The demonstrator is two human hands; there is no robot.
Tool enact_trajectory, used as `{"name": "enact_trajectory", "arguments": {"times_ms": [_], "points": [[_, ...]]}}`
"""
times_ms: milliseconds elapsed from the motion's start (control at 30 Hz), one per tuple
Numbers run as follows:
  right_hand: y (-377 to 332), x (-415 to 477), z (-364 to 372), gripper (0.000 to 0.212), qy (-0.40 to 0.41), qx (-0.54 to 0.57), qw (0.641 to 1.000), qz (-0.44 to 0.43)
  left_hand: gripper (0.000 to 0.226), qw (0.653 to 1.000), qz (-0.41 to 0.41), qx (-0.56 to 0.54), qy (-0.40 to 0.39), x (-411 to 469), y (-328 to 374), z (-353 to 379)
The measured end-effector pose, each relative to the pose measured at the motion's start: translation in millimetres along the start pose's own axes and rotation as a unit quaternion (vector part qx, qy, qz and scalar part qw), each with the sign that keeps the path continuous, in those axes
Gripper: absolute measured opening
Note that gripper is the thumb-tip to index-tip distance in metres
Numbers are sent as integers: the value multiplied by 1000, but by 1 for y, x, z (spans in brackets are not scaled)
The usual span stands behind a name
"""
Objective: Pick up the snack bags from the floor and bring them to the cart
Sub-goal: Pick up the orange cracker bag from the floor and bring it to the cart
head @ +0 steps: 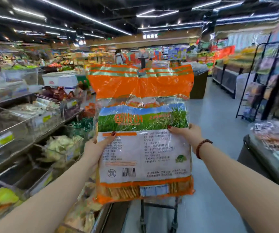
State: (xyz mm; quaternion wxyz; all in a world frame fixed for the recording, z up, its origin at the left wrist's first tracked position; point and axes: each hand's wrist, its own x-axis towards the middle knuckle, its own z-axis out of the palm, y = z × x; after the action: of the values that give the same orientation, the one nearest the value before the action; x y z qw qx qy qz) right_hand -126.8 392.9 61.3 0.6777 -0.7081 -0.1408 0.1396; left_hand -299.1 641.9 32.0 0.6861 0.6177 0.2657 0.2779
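Item: snack bag (142, 115), orange, being held upright in mid-air, with the cart (142, 216) showing below at 6 o'clock. Its long axis is running 12 to 6, striped seal pointing to 12, barcode panel facing the wearer. Hands: the left hand (95, 146) is gripping the 9 o'clock edge and the right hand (187, 134) is gripping the 3 o'clock edge.

Stocked shelves (54, 130) left, black wire rack (268, 73) right (contents blurred)

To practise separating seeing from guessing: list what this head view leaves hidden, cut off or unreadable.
Head view: the snack bag hides the cart except its lower frame.
Fingers of the left hand and right hand: behind the bag; only thumbs show.
The bag's small print: blurred, unreadable.
Goods on the far shelves: blurred, too small.
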Motion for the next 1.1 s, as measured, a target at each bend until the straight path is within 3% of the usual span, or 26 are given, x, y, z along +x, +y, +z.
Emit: {"name": "enact_trajectory", "arguments": {"times_ms": [67,100,167,267,367,667,833,967,1033,1100], "points": [[10,35,-4,134,20,1,1000,13,49,1000,-5,7,-8,31,-3,16],[9,46,-5,130,23,1,1000,21,43,1000,-8,9,-11,45,-5,23],[4,69,-6,100,31,15,999,32,39,1000,-17,12,-13,81,-10,37],[14,121,-12,82,51,-2,998,32,90,999,-28,38,-5,140,-26,59],[30,186,-17,97,65,-24,997,38,118,998,-31,58,-11,213,-60,75],[50,337,-30,108,68,-36,993,86,121,996,-20,86,19,315,-51,165],[68,400,-28,108,95,-41,986,130,91,987,-91,125,49,378,-68,185],[80,441,-21,106,103,-48,979,168,115,981,-113,155,41,430,-76,197],[80,461,-20,91,117,-34,976,182,106,974,-123,187,40,456,-78,204],[84,484,-20,102,113,-14,970,213,89,969,-128,207,41,478,-81,212]]}}
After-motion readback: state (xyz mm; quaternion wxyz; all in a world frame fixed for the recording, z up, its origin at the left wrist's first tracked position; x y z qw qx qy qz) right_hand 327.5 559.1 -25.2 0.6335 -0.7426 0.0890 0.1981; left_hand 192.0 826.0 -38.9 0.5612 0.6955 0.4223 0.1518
